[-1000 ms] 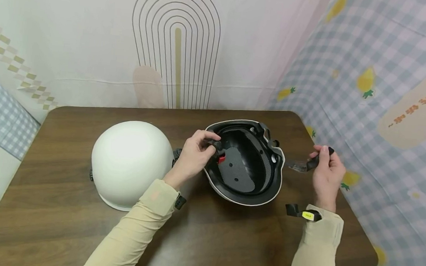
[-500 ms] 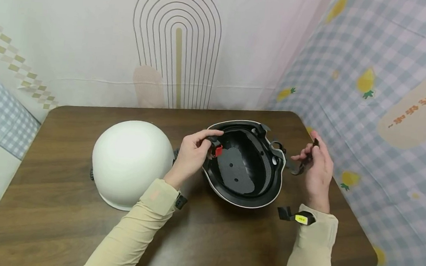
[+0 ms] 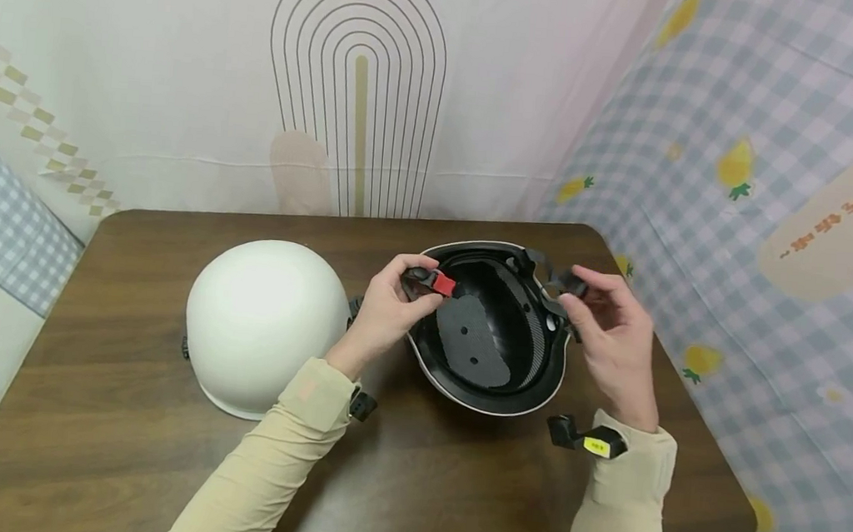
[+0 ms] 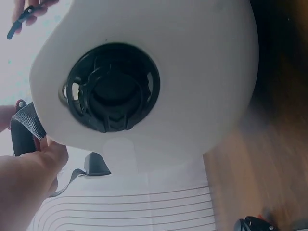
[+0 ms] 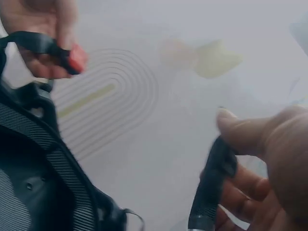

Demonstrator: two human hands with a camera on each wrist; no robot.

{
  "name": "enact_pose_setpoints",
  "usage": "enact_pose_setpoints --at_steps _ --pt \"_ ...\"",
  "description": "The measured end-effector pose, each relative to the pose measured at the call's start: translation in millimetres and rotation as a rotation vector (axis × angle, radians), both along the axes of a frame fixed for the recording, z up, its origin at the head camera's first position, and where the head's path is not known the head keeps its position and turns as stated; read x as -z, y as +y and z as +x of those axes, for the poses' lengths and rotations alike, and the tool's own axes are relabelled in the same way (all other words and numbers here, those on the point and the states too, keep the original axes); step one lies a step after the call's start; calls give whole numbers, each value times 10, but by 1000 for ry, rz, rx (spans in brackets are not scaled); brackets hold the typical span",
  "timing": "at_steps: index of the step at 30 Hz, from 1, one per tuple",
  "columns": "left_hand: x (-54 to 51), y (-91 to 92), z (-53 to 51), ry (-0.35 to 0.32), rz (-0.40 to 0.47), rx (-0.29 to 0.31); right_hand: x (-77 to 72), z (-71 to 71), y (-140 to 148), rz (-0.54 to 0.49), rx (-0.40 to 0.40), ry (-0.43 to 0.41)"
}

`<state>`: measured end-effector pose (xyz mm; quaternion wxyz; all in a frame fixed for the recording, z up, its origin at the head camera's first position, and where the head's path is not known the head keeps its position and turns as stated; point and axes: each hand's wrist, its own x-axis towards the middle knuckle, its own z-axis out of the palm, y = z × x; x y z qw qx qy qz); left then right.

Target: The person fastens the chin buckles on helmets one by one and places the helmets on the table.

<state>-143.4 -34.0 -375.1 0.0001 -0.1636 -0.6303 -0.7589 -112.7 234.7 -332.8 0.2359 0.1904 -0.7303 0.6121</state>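
Observation:
An upturned helmet (image 3: 480, 349) with a black lining lies on the table's right half. My left hand (image 3: 383, 313) pinches a black strap buckle with a red end (image 3: 443, 284) above the helmet's left rim. Near the opposite rim, my right hand (image 3: 619, 348) holds the end of the other black chin strap (image 5: 209, 187) between thumb and fingers. The two strap ends are apart. In the left wrist view, a round black fitting (image 4: 115, 89) shows on the white shell, and the left fingers are partly hidden by strap.
A second white helmet (image 3: 264, 328) sits dome-up to the left, close to my left forearm. Both stand on a brown wooden table (image 3: 447, 485). A patterned white cloth (image 3: 507, 97) hangs behind it, with a checked cloth (image 3: 788, 353) along the right edge.
My right hand has moved left with its strap end, toward the helmet. The left hand has turned the red-ended buckle up to face right. The dome-up helmet has stayed put.

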Motion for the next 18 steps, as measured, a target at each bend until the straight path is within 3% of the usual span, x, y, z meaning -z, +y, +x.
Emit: enact_pose_setpoints --at_steps 4,6,12,18 --pt "10 20 -2 -22 13 -9 -70 79 -164 237 26 -73" --pt "12 27 -6 -32 25 -14 -84 95 -229 300 20 -96" --pt "22 34 -12 -63 59 7 -88 107 -370 402 3 -130" --pt "31 22 -2 -90 23 2 -88 88 -506 435 -46 -154"
